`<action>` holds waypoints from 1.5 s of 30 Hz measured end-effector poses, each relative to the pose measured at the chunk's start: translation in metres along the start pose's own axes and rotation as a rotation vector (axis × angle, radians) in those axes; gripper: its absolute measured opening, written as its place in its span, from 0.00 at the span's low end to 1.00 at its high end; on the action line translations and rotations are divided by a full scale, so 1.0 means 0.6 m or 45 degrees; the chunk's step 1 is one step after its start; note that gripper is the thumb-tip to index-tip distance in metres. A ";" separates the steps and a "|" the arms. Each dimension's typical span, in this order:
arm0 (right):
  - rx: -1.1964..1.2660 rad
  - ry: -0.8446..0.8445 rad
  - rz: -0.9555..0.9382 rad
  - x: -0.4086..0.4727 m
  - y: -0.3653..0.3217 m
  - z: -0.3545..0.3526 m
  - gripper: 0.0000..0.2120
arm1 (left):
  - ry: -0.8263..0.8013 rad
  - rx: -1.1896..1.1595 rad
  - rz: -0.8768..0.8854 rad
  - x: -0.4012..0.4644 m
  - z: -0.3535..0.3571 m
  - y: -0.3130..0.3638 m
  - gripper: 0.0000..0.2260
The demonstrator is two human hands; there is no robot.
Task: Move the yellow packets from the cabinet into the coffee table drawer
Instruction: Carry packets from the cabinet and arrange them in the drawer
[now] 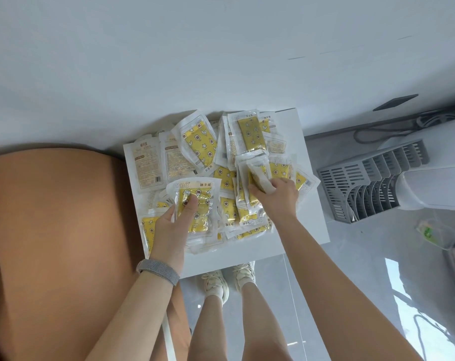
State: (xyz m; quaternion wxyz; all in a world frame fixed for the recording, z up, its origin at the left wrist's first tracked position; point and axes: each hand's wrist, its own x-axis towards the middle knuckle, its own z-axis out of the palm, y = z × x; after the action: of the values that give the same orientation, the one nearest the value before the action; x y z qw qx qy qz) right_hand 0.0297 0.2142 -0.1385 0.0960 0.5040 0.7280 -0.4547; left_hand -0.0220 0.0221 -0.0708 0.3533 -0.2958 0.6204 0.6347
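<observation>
Head view, looking straight down: nearest are my two legs and my pale shoes (227, 280) on the glossy grey floor (351, 256), toes just under the near edge of a white tabletop (309, 220). My left forearm comes up past a brown rounded seat (54, 230), a grey mesh watch band (157, 271) round the wrist. My left hand (173, 230) grips a small stack of yellow packets (195, 207), thumb curled over the top one, the other fingers hidden beneath; the stack sits at the near left of the pile, lifted a little at its far end. My right hand (278, 195) lies further in and to the right, fingers curled down round a pale packet (260, 178) among the heap, so that the packet sticks out beyond my knuckles toward the left. More packets (250, 134) lie loose and overlapping across the tabletop, some face up with yellow star patterns, two at the far left turned to their printed backs. Right of the table stands a grey slotted rack (367, 183) on the floor. Beyond is a white wall (195, 61).
</observation>
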 end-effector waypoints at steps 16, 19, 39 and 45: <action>0.218 -0.214 0.194 0.008 -0.011 -0.003 0.39 | 0.032 -0.047 -0.036 0.005 -0.011 -0.017 0.47; -0.091 -0.182 0.107 0.002 -0.017 0.015 0.39 | 0.029 -0.057 -0.030 0.005 -0.009 -0.015 0.49; -0.521 -0.116 -0.108 -0.031 -0.036 0.009 0.24 | 0.022 0.099 -0.033 -0.004 0.007 -0.009 0.10; 0.286 -0.098 0.043 -0.084 -0.031 -0.055 0.15 | -0.015 0.169 0.016 -0.042 0.001 0.012 0.15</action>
State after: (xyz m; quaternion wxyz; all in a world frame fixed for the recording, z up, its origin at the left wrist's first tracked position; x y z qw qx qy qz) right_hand 0.0487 0.2054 -0.0788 0.0743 0.5060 0.6597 -0.5507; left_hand -0.0135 0.0211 -0.0458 0.3718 -0.2640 0.6608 0.5962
